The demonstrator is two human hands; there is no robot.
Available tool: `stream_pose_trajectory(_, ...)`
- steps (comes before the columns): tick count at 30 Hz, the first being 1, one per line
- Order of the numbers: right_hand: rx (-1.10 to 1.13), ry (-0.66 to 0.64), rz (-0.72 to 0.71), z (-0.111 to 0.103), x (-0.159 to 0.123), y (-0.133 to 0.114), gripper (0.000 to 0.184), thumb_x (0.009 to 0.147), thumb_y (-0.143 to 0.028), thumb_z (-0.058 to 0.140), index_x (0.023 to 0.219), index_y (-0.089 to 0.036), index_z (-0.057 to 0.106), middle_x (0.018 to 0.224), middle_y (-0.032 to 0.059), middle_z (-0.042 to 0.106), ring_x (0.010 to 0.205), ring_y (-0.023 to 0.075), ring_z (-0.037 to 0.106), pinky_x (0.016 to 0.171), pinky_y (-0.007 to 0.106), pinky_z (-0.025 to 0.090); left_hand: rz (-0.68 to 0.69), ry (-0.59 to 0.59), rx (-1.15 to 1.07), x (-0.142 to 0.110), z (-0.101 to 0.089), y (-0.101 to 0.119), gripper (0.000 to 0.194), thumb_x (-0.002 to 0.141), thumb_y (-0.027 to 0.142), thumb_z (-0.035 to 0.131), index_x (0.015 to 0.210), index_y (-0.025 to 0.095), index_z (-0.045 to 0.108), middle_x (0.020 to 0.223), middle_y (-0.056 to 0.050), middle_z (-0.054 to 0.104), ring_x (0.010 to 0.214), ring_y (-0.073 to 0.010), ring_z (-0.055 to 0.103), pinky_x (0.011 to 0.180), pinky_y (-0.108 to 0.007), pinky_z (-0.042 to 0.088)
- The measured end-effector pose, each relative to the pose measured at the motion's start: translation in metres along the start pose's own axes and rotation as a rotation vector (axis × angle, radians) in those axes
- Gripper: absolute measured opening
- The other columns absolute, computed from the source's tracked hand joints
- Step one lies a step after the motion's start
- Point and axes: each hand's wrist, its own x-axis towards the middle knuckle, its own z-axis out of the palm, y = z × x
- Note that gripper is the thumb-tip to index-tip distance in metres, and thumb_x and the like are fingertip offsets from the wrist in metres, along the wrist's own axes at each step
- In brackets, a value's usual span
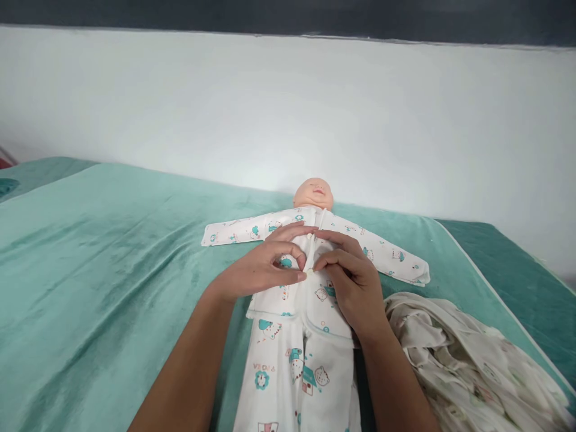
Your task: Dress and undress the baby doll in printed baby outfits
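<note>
A baby doll (314, 193) lies on its back, dressed in a white printed baby jacket (279, 300) and matching trousers (274, 384). Both jacket sleeves stretch out to the sides. At the jacket's front opening, my left hand (265, 264) pinches the edge of the cloth with thumb and index finger beside a small pale button (309, 273). My right hand (353, 270) grips the opposite edge at the same button, fingertips closed on it. Whether the button sits in its hole I cannot tell. Another fastening (310, 236) shows higher up, between my hands.
A crumpled pale printed cloth (468, 360) lies to the right, close to my right forearm. Beneath everything spreads a light green sheet (112, 270), with a darker green one (517, 276) along the right. A white wall (225, 108) rises behind the doll's head.
</note>
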Motion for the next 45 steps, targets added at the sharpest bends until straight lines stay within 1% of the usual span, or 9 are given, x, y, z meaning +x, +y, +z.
stream_pose_trajectory(4, -0.066, -0.006, -0.044, 0.0011, -0.0004, 0.0, 0.03, 0.087, -0.007, 0.051, 0.072, -0.025, 0.068, 0.126, 0.0005, 0.065, 0.12, 0.0233, 0.059, 0.103, 0.044, 0.043, -0.002, 0.031, 0.014, 0.0016, 0.0016, -0.0007, 0.007, 0.085, 0.021, 0.065, 0.078, 0.024, 0.062, 0.161, 0.008, 0.036, 0.156, -0.0301, 0.018, 0.085, -0.037, 0.058)
stream_pose_trajectory(7, -0.128, -0.009, -0.089, 0.0021, -0.001, -0.001, 0.028, 0.089, -0.007, 0.05, 0.073, -0.025, 0.067, 0.126, 0.001, 0.066, 0.12, 0.023, 0.058, 0.102, 0.044, 0.044, -0.004, 0.044, 0.003, 0.0025, 0.0036, -0.0015, 0.01, 0.083, 0.016, 0.062, 0.078, 0.024, 0.059, 0.16, 0.008, 0.037, 0.156, -0.0286, 0.018, 0.084, -0.035, 0.058)
stream_pose_trajectory(11, -0.16, 0.02, -0.098, 0.0026, -0.0014, -0.0019, 0.027, 0.089, -0.007, 0.049, 0.08, -0.025, 0.067, 0.126, 0.0019, 0.065, 0.119, 0.022, 0.06, 0.102, 0.043, 0.045, -0.006, 0.044, -0.004, 0.0022, 0.0038, -0.0021, 0.009, 0.084, 0.017, 0.061, 0.079, 0.024, 0.058, 0.161, 0.009, 0.036, 0.155, -0.0269, 0.02, 0.085, -0.035, 0.056)
stream_pose_trajectory(23, -0.015, -0.014, -0.038, 0.0008, 0.0008, -0.0024, 0.029, 0.089, -0.009, 0.052, 0.078, -0.027, 0.073, 0.124, 0.0006, 0.068, 0.119, 0.0215, 0.06, 0.105, 0.041, 0.044, 0.019, 0.037, -0.035, 0.0022, 0.0025, -0.0054, 0.009, 0.089, 0.027, 0.063, 0.081, 0.024, 0.059, 0.161, 0.006, 0.037, 0.155, -0.0276, 0.017, 0.092, -0.04, 0.05)
stream_pose_trajectory(28, 0.021, -0.026, -0.02, -0.0001, 0.0013, -0.0024, 0.03, 0.088, -0.009, 0.053, 0.073, -0.026, 0.072, 0.122, 0.0007, 0.068, 0.118, 0.0223, 0.061, 0.107, 0.043, 0.043, 0.014, 0.056, -0.005, 0.0029, 0.0035, -0.0036, 0.008, 0.086, 0.023, 0.062, 0.08, 0.023, 0.059, 0.161, 0.005, 0.038, 0.155, -0.0305, 0.017, 0.095, -0.044, 0.05)
stream_pose_trajectory(32, 0.036, -0.048, -0.02, -0.0005, 0.0015, -0.0039, 0.03, 0.086, -0.01, 0.053, 0.067, -0.026, 0.07, 0.123, 0.0006, 0.068, 0.12, 0.0239, 0.061, 0.11, 0.046, 0.041, 0.04, 0.091, 0.025, 0.0036, 0.0052, -0.0014, 0.011, 0.086, 0.018, 0.06, 0.077, 0.023, 0.057, 0.159, 0.006, 0.041, 0.154, -0.028, 0.022, 0.105, -0.049, 0.046)
stream_pose_trajectory(38, 0.008, -0.077, -0.021, -0.0005, 0.0018, -0.0082, 0.028, 0.088, -0.014, 0.053, 0.071, -0.027, 0.072, 0.124, 0.002, 0.068, 0.121, 0.0254, 0.06, 0.109, 0.048, 0.041, 0.061, 0.107, 0.014, 0.0037, 0.0057, 0.0003, 0.012, 0.087, 0.02, 0.063, 0.075, 0.024, 0.061, 0.158, 0.006, 0.043, 0.152, -0.0275, 0.027, 0.092, -0.041, 0.055)
stream_pose_trajectory(41, 0.009, -0.062, -0.009, 0.0002, 0.0009, -0.007, 0.028, 0.088, -0.013, 0.052, 0.071, -0.026, 0.07, 0.122, 0.0017, 0.069, 0.119, 0.0246, 0.06, 0.105, 0.047, 0.043, 0.085, 0.11, 0.004, 0.0038, 0.0047, 0.0, 0.011, 0.09, 0.025, 0.063, 0.079, 0.025, 0.067, 0.156, 0.005, 0.046, 0.152, -0.0261, 0.03, 0.103, -0.043, 0.051)
stream_pose_trajectory(45, 0.099, 0.025, 0.096, 0.0019, -0.0008, -0.0032, 0.019, 0.09, -0.015, 0.052, 0.078, -0.024, 0.063, 0.126, 0.0038, 0.066, 0.11, 0.0224, 0.063, 0.087, 0.04, 0.051, 0.145, 0.108, 0.055, 0.0061, 0.0047, -0.0042, 0.012, 0.094, 0.027, 0.061, 0.095, 0.03, 0.072, 0.153, 0.003, 0.049, 0.152, -0.0219, 0.03, 0.119, -0.046, 0.037)
